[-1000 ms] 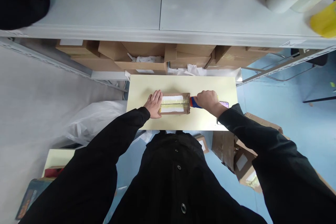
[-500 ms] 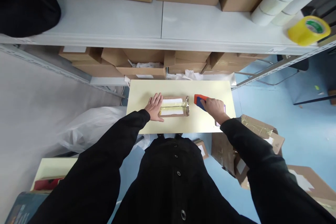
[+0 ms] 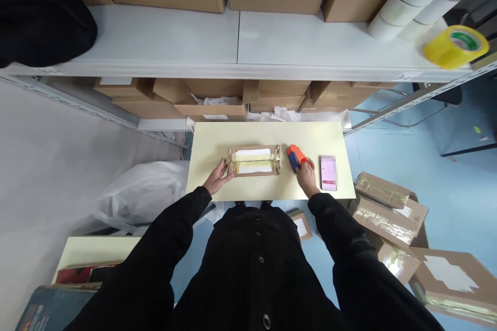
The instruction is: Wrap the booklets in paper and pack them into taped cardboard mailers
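The person in black stands at the cream counter (image 3: 217,134), both hands over it. The left hand (image 3: 218,178) is partly open, thumb and fingers apart, at the left end of the taped cardboard package (image 3: 254,161); the fingers touch that end, though I can't tell whether they grip it. The package lies flat, left of the counter's middle, its long side running along the counter's length, with two white strips on top and clear tape between and over them.

The right hand (image 3: 306,178) is closed around the orange and blue tape dispenser (image 3: 295,157), which sits just beside the package's right end, apart from it. Whether the dispenser touches the counter I can't make out. To the right of that hand, near the counter's right edge, lies a phone (image 3: 329,172) with a lit pinkish screen. Beyond the far edge, open cardboard boxes (image 3: 212,109) stand on the lower shelf, and a yellow tape roll (image 3: 455,47) rests at the right end of the shelf above.
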